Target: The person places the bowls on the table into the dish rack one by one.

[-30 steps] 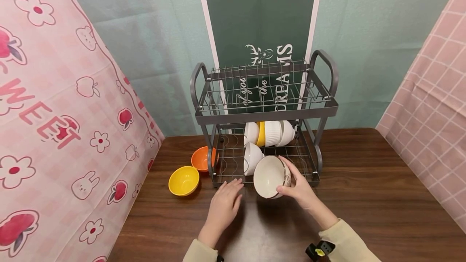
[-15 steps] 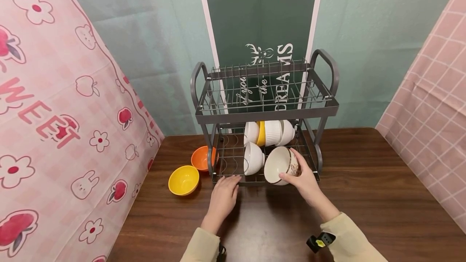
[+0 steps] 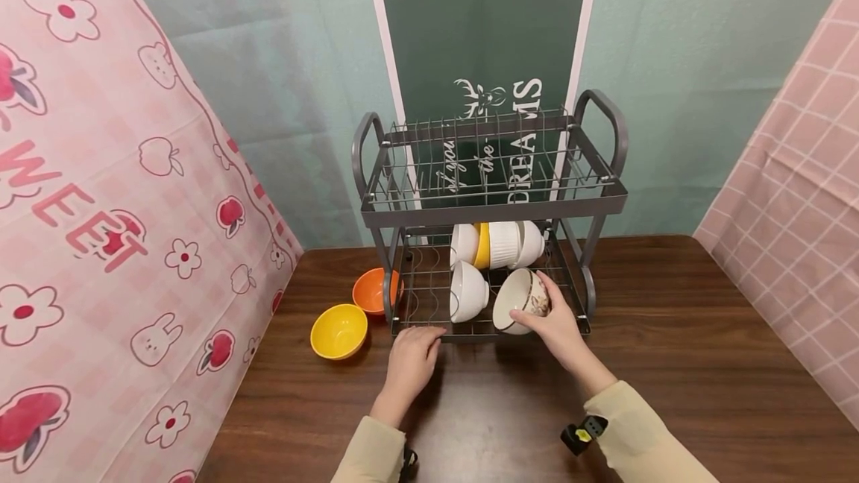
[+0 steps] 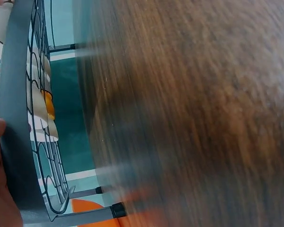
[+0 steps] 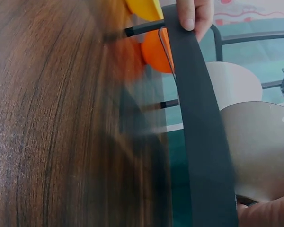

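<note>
My right hand [image 3: 558, 325] holds a cream bowl [image 3: 513, 300] with a brown floral band, thumb at its rim and fingers behind its outside. The bowl is tilted on its side, its mouth facing left, low at the front of the dish rack's [image 3: 493, 212] lower tier. To its left a white bowl [image 3: 472, 292] stands on edge in the wires. My left hand [image 3: 412, 364] grips the rack's front lower rail; in the right wrist view its fingers [image 5: 187, 16] wrap the rail [image 5: 199, 123]. The right wrist view shows the cream bowl [image 5: 258, 146] close behind that rail.
Several white bowls [image 3: 503, 244] and a yellow bowl [image 3: 482, 246] stand in a row at the back of the lower tier. Left of the rack, an orange bowl [image 3: 370, 291] and another yellow bowl [image 3: 338, 332] sit on the wooden table [image 3: 671, 349].
My right hand has carried the cream bowl right and back, from in front of the rack to over its lower tier. My left hand has moved onto the front rail.
</note>
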A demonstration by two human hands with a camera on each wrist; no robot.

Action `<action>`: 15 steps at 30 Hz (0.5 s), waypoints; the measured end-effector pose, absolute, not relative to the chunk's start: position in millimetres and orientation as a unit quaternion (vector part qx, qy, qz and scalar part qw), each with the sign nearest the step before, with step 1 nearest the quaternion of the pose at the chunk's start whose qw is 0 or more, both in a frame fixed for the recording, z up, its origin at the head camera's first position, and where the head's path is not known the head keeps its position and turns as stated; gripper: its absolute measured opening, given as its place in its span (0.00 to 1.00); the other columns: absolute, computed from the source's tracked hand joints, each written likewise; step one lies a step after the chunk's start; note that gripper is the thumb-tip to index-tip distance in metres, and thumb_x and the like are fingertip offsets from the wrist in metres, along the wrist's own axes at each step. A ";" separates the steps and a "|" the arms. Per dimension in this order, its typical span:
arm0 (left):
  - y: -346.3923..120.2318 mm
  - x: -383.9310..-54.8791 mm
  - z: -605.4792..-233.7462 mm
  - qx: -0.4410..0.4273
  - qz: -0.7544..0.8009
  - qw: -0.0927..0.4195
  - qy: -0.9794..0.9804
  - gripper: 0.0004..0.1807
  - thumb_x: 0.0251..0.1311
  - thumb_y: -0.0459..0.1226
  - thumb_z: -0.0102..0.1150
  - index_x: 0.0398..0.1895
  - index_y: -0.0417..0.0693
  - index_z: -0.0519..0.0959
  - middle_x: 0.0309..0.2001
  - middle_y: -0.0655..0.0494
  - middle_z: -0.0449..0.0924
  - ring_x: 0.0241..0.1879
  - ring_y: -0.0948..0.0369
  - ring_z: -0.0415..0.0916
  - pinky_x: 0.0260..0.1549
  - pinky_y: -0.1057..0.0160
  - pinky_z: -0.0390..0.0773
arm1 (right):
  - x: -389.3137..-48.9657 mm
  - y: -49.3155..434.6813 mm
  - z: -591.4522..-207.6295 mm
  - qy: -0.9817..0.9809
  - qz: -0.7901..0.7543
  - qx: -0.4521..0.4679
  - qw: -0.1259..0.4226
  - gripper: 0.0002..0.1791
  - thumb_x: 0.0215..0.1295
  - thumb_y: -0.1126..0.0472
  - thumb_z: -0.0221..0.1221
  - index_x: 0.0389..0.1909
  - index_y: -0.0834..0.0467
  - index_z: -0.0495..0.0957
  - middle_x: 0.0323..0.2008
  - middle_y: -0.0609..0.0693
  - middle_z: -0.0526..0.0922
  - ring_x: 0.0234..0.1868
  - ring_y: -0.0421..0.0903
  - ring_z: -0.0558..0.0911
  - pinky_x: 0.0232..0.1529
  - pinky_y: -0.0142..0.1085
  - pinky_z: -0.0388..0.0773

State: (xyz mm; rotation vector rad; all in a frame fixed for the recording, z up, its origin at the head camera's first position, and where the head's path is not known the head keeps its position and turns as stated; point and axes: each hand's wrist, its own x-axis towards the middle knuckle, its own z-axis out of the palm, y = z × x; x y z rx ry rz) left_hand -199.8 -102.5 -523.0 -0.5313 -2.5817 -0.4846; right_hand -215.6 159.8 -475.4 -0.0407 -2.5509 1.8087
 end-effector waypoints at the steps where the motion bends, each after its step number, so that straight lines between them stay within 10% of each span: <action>1: -102.4 -200.0 -522.7 -0.192 -0.177 0.226 -0.938 0.09 0.57 0.37 0.59 0.40 0.56 0.83 0.38 0.63 0.85 0.41 0.65 0.80 0.48 0.61 0.73 | -215.0 158.0 -471.4 -0.817 0.576 -0.015 0.003 0.52 0.50 0.54 0.67 0.72 0.52 0.45 0.68 0.61 0.55 0.64 0.55 0.61 0.61 0.49 0.61; 15: -101.9 -200.7 -522.3 -0.193 -0.177 0.226 -0.938 0.09 0.56 0.36 0.60 0.39 0.56 0.83 0.37 0.63 0.85 0.39 0.63 0.80 0.47 0.61 0.73 | -228.6 149.2 -475.2 -0.841 0.541 0.000 0.008 0.53 0.47 0.50 0.68 0.71 0.50 0.47 0.64 0.60 0.63 0.59 0.55 0.68 0.57 0.47 0.67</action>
